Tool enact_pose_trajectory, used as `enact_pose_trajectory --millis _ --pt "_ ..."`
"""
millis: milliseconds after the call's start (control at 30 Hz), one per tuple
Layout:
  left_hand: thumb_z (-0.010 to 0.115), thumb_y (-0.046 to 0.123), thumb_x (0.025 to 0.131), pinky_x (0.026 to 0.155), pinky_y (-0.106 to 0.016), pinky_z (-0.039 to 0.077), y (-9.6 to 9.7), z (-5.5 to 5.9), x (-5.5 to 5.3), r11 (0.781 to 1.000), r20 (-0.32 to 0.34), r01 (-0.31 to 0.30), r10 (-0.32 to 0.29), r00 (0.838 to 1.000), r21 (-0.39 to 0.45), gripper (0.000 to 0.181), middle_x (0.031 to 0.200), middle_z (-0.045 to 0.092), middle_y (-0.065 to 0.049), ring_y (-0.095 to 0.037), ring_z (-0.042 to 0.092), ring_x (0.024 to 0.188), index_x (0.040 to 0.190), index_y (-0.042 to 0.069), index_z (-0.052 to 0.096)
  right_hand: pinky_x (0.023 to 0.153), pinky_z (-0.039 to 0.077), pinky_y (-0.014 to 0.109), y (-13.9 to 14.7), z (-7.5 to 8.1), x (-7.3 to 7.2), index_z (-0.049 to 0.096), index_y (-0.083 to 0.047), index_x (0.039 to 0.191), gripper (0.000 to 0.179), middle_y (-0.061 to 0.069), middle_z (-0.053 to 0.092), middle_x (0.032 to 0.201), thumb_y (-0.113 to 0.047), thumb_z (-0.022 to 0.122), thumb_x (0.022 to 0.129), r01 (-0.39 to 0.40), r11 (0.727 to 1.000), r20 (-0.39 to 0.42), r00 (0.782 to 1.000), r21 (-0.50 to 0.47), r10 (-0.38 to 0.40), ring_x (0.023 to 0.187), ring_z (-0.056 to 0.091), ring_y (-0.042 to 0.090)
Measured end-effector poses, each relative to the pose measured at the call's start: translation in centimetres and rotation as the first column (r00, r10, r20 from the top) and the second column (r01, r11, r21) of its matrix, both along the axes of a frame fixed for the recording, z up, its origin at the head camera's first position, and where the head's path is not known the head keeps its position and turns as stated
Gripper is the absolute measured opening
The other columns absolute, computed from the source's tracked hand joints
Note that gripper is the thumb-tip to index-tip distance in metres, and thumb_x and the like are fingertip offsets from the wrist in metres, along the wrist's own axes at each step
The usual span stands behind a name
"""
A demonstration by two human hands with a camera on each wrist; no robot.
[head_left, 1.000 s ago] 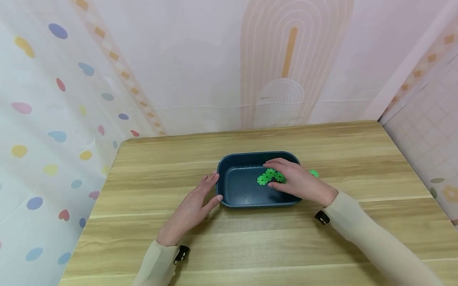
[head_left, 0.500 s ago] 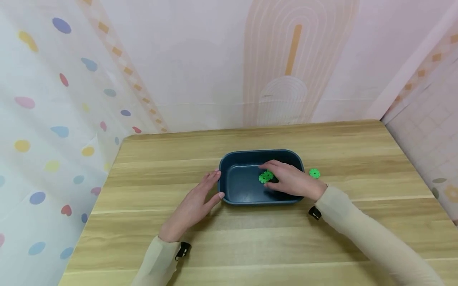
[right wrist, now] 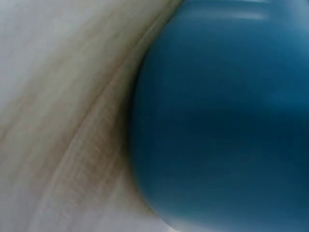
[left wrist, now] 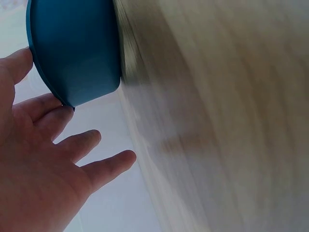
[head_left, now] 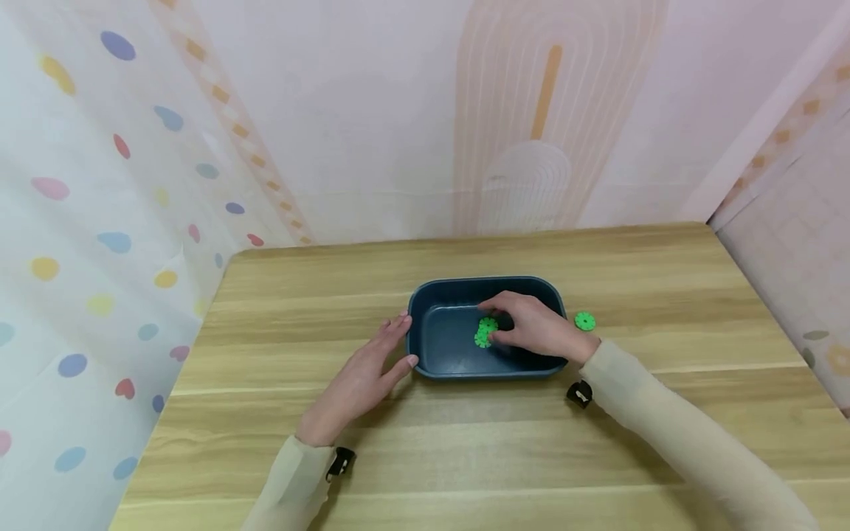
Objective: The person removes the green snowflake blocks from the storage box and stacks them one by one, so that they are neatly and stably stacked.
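- A second ago at least three green discs showed in a row by the right fingers; now two [head_left: 488,324] are visible, bunched beside the thumb tip.
- The lone green disc [head_left: 585,321], partly hidden then, shows fully on the table [head_left: 425,450], right of the right fingers.
- One blue tub [head_left: 441,343], just right of the left fingers.
- Right hand [head_left: 538,324]: fingers inside the tub, bent above its two discs; cannot tell whether they grasp one.
- Left hand [head_left: 361,380]: fingers spread, released, some touching the tub's rim.
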State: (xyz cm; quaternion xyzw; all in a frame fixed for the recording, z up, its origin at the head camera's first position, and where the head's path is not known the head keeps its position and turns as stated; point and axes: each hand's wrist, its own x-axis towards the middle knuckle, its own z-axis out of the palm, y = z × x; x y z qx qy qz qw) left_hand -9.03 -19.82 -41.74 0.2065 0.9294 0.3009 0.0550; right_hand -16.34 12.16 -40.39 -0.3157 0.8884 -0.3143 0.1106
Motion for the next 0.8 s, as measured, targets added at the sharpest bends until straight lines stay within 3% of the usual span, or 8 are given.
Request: enact_pose_trajectory --millis 233,500,800 --pt "0.057 0.041 0.107 0.121 -0.058 0.028 -0.2 -0.1 0.6 1.000 0.006 -0.008 0.008 1.000 0.001 0.068 0.170 0.026 -0.006 -0.035 0.022 0.156 0.163 0.011 0.032 0.098 0.054 0.046 -0.4 -0.5 -0.4 0.067 0.000 0.133 0.043 0.013 0.066 0.129 -0.015 0.076 0.095 0.077 0.996 0.059 0.995 0.037 -0.080 0.117 0.061 0.029" --pt "0.057 0.043 0.107 0.121 -0.058 0.028 -0.3 -0.4 1.4 0.999 0.017 -0.032 0.032 0.999 0.008 0.068 0.169 0.027 -0.004 -0.033 0.023 0.156 0.164 0.015 0.033 0.093 0.055 0.043 -0.9 -1.1 -0.1 0.070 0.000 0.130 0.043 0.012 0.067 0.122 -0.018 0.079 0.092 0.063 0.995 0.093 0.993 0.076 -0.070 0.110 0.064 0.027" --pt "0.056 0.044 0.107 0.120 -0.058 0.029 0.0 -0.4 1.5 1.000 0.015 -0.028 0.028 0.999 0.000 0.068 0.169 0.028 -0.004 -0.033 0.024 0.155 0.164 0.015 0.032 0.091 0.055 0.042 -0.8 -1.5 0.0 0.072 -0.002 0.127 0.041 0.011 0.065 0.118 -0.018 0.081 0.090 0.062 0.993 0.086 0.994 0.098 -0.071 0.105 0.063 0.024"
